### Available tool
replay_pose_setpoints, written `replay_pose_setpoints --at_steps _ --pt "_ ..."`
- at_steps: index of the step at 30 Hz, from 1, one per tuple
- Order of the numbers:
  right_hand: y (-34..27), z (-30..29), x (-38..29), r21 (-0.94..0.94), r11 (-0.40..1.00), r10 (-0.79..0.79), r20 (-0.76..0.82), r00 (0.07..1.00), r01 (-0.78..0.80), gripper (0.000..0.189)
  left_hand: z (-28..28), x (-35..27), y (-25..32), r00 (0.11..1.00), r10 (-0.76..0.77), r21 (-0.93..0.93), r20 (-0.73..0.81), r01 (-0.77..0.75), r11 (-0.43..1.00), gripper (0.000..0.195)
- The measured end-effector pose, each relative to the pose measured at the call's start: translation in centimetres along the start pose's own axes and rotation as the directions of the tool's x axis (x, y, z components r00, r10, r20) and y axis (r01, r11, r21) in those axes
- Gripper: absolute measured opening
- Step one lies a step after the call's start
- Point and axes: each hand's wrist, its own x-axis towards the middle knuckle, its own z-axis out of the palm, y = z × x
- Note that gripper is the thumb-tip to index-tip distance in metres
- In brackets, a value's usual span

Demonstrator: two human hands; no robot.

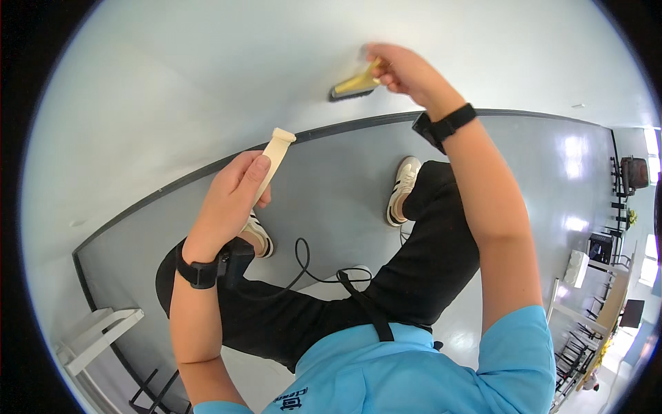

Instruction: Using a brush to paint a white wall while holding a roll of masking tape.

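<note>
My left hand (230,194) grips a flat, cream-coloured hand tool (275,152), perhaps a plastic scraper. Its wider head points up toward the wall, and the lower end is hidden by my fingers. In my right hand (406,72) is a small yellow brush (357,84) with a grey edge and dark bristles. The brush is at the white wall (217,67), a little above the dark skirting strip (357,123); whether the bristles touch the wall I cannot tell. Slight blur covers the right fingertips.
Grey floor (331,191) lies between my shoes (405,189). A black cable (305,259) loops by my lap. A white metal frame (106,336) stands at the lower left. Far right are tables (615,300), chairs (574,357) and a white power strip or box (575,269).
</note>
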Motion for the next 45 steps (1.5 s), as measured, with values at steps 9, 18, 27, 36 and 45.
replay_pose_setpoints --at_steps 9,18,27,36,45 --pt "-4.1 -4.2 -4.1 0.433 0.888 -0.172 0.008 0.985 0.152 0.027 -0.2 -1.0 1.2 0.998 0.047 -0.098 -0.029 -0.049 0.994 0.040" --pt "1.3 3.6 1.0 0.163 0.984 -0.081 0.011 0.997 0.078 0.026 -0.8 -0.1 1.9 0.981 0.080 -0.182 -0.178 -0.112 0.977 0.037" --pt "7.3 8.7 2.8 0.139 0.978 0.145 0.081 0.986 -0.155 0.020 -1.7 0.6 2.1 0.971 0.129 -0.213 -0.201 -0.172 0.962 0.039" --pt "-4.0 4.0 -2.5 0.171 0.965 -0.198 -0.031 0.980 0.201 0.021 -3.6 -1.0 2.0 0.960 0.169 -0.168 -0.224 -0.209 0.963 0.042" --pt "-3.4 3.2 -2.6 0.450 0.879 -0.189 0.027 0.982 0.157 0.019 -4.3 -1.0 1.9 0.920 0.154 -0.235 -0.361 -0.249 0.939 0.048"
